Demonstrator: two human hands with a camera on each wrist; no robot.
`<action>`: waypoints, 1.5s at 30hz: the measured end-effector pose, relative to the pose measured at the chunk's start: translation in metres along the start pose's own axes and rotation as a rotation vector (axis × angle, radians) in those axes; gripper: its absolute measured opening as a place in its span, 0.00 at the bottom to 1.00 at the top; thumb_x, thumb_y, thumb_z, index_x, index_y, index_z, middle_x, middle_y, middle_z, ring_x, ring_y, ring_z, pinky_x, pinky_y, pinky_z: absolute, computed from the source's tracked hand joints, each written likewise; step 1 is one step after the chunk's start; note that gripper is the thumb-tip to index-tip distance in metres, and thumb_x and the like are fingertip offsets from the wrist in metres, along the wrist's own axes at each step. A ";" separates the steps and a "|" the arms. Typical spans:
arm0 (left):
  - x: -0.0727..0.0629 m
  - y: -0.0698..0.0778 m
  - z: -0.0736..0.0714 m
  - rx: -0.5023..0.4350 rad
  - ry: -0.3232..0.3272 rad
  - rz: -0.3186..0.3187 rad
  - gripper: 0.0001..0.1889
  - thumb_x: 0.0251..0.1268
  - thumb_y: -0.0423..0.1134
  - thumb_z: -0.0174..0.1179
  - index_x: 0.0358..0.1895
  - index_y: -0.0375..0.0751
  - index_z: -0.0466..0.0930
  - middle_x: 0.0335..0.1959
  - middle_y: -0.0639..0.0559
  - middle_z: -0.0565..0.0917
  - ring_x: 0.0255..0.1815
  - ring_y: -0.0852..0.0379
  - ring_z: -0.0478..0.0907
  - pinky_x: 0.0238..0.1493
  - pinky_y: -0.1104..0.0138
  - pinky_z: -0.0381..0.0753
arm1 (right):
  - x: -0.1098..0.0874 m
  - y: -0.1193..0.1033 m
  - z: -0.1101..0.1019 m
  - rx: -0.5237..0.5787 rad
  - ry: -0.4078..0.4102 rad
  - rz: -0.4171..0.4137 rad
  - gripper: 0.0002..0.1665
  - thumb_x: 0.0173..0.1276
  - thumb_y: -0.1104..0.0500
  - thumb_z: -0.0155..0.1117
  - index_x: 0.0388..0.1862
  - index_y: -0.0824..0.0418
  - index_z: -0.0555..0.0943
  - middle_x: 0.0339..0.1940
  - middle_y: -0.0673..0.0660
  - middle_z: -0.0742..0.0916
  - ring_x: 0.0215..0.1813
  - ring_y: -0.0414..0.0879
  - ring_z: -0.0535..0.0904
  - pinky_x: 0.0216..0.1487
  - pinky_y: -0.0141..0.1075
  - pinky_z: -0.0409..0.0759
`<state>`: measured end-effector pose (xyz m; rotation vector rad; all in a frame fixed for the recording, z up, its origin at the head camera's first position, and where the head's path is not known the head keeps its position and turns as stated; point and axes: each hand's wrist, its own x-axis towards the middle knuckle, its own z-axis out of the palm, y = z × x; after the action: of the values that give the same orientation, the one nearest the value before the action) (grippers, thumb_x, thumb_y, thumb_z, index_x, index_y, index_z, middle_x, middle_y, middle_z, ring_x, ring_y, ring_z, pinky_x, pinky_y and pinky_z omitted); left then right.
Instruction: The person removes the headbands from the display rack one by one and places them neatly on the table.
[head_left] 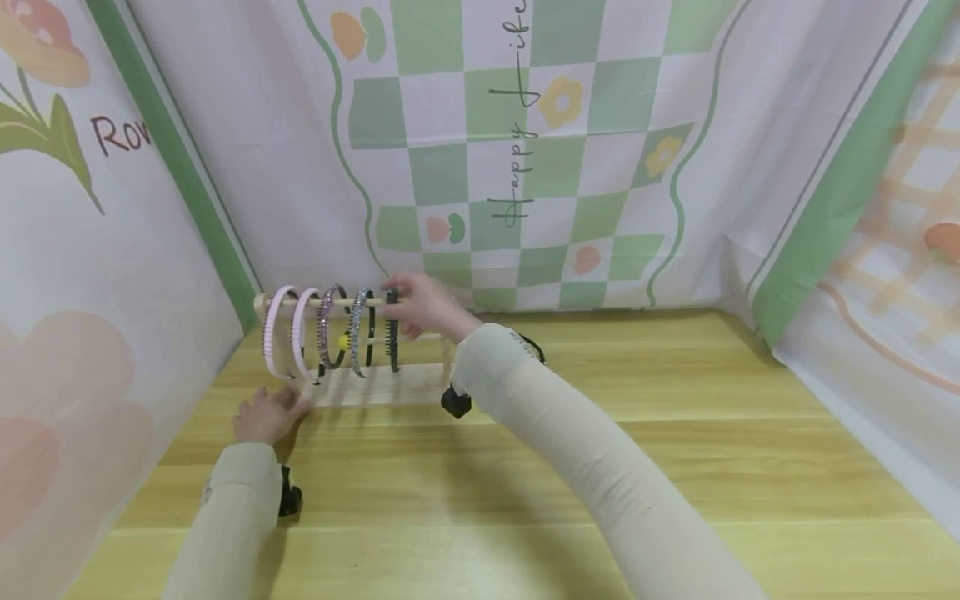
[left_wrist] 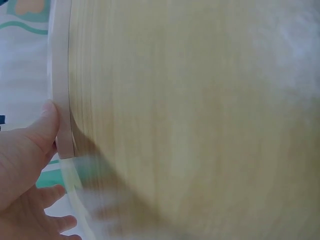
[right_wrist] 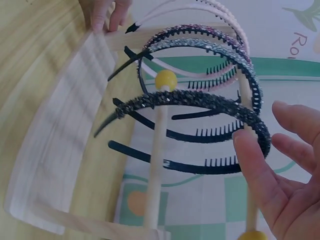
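Note:
A wooden headband stand [head_left: 382, 385] rests on the table with several headbands hung on its upper rod. Pink headbands [head_left: 298, 337] hang at the left end, then a purple glitter headband [head_left: 325, 325] and a silver glitter headband [head_left: 357, 333]. Rightmost is a black sparkly headband [right_wrist: 200, 100]. My right hand [head_left: 427, 304] is at the rod beside it; in the right wrist view the thumb touches this headband and the fingers stand apart. My left hand [head_left: 266, 414] holds the stand's front left corner, thumb against the edge of the base [left_wrist: 61, 75].
A yellow ball [right_wrist: 166, 80] caps the lower rod, and another yellow ball [right_wrist: 252, 235] caps the upper one. Behind the right forearm a thin black curved item [head_left: 534, 347] lies on the wooden table [head_left: 675, 467]. Printed curtains [head_left: 525, 167] enclose the back and sides.

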<state>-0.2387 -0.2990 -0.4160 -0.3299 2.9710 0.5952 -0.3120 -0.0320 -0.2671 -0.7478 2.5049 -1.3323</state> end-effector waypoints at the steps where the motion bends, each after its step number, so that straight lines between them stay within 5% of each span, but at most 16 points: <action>1: 0.000 0.000 0.000 -0.002 -0.001 0.000 0.37 0.66 0.62 0.44 0.68 0.35 0.57 0.64 0.21 0.50 0.57 0.21 0.51 0.54 0.34 0.53 | 0.000 0.001 0.001 0.004 0.007 0.000 0.31 0.62 0.57 0.64 0.64 0.57 0.69 0.59 0.64 0.73 0.26 0.48 0.78 0.28 0.36 0.82; 16: 0.000 0.001 -0.001 -0.019 -0.013 -0.009 0.37 0.66 0.62 0.44 0.68 0.36 0.57 0.65 0.21 0.47 0.59 0.20 0.48 0.55 0.34 0.51 | 0.004 0.008 0.006 0.076 0.067 0.046 0.25 0.63 0.62 0.63 0.59 0.59 0.73 0.57 0.61 0.77 0.26 0.48 0.82 0.29 0.36 0.82; 21: 0.000 0.000 -0.002 -0.020 -0.019 -0.003 0.38 0.66 0.62 0.43 0.68 0.35 0.56 0.65 0.21 0.46 0.59 0.19 0.48 0.55 0.34 0.51 | 0.000 0.004 -0.003 0.052 0.065 0.055 0.24 0.65 0.61 0.61 0.60 0.57 0.73 0.51 0.58 0.80 0.27 0.48 0.81 0.29 0.36 0.82; 45: -0.004 0.004 -0.002 0.006 0.002 -0.002 0.37 0.66 0.60 0.45 0.67 0.35 0.57 0.64 0.20 0.50 0.58 0.20 0.52 0.54 0.34 0.54 | -0.026 -0.008 -0.058 0.101 0.128 0.003 0.26 0.65 0.63 0.60 0.62 0.58 0.71 0.56 0.59 0.75 0.32 0.55 0.81 0.35 0.42 0.82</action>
<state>-0.2355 -0.2954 -0.4117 -0.3327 2.9734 0.5867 -0.3103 0.0195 -0.2288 -0.6566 2.5103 -1.5379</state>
